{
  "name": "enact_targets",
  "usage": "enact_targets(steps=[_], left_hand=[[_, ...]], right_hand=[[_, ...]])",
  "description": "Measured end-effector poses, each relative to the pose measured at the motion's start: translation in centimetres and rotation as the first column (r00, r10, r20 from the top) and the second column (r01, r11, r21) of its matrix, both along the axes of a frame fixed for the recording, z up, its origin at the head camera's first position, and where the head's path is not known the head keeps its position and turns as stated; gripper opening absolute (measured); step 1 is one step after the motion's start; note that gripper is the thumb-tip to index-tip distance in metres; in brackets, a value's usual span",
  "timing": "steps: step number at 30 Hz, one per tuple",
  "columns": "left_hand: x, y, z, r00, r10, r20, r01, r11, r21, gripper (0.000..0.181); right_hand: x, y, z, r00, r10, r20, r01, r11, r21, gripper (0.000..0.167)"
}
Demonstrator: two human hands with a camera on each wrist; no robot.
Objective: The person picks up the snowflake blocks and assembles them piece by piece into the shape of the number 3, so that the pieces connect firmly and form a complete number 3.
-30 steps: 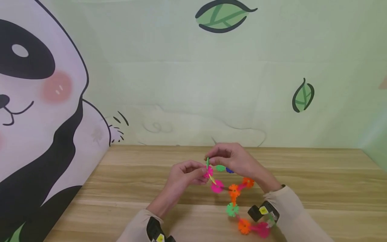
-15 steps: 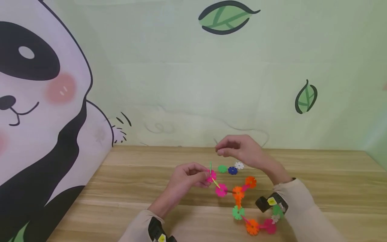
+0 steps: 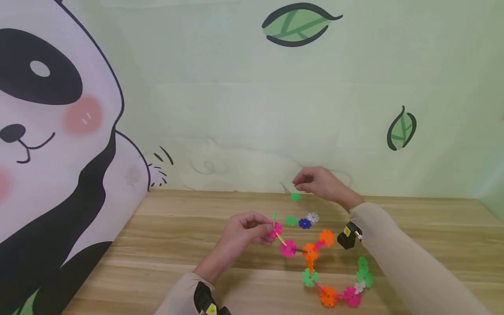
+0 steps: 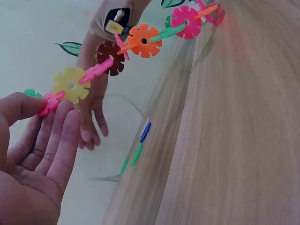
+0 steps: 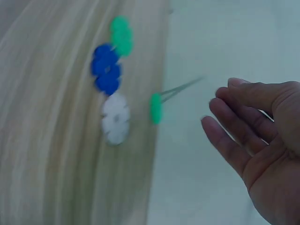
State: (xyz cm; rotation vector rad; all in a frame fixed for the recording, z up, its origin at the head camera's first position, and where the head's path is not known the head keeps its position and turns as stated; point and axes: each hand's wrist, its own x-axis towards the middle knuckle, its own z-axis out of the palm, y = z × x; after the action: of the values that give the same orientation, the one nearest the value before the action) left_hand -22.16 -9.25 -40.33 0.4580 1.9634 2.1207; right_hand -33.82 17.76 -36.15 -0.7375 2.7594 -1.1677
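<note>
My left hand (image 3: 248, 227) pinches a pink notched plastic disc (image 4: 50, 102) at the end of a chain of interlocking discs. A green disc (image 3: 274, 217) stands edge-on in that pink one. From there the chain runs through a yellow disc (image 4: 71, 84), a brown disc (image 4: 110, 58) and orange discs (image 4: 144, 41), then bends towards the front right of the table. My right hand (image 3: 320, 183) hovers above the table's back edge with loosely bent fingers and nothing between them. Closest to it lies a loose green disc (image 3: 295, 197), apart from the fingertips.
On the wooden table (image 3: 189, 249), behind the chain, lie another green disc (image 3: 291, 221), a blue disc (image 3: 305, 223) and a white disc (image 3: 313, 217). Green discs (image 3: 364, 275) end the chain at the right, near my right sleeve (image 3: 409, 253). A printed wall (image 3: 236, 109) rises behind.
My right hand has let go of the green disc at the chain's end and moved up and right towards the back edge. My left hand keeps its pinch on the pink disc.
</note>
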Motion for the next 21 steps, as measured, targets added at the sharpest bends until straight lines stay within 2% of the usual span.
enact_targets(steps=[7,13,21], left_hand=[[-0.1,0.0,0.0,1.0,-0.002,0.005,0.002,1.0,-0.003,0.019],[-0.1,-0.1,-0.1,1.0,-0.006,0.001,0.006,1.0,0.003,0.019],[-0.2,-0.2,-0.2,1.0,-0.005,-0.007,0.005,1.0,0.005,0.019]], right_hand=[[-2.0,0.1,-2.4,1.0,-0.004,0.003,0.004,0.997,0.074,0.022],[-2.2,0.1,-3.8,0.999,-0.036,0.039,0.031,0.99,0.135,0.027],[-2.4,0.1,-4.4,0.998,-0.018,0.057,0.007,0.984,0.176,0.03]])
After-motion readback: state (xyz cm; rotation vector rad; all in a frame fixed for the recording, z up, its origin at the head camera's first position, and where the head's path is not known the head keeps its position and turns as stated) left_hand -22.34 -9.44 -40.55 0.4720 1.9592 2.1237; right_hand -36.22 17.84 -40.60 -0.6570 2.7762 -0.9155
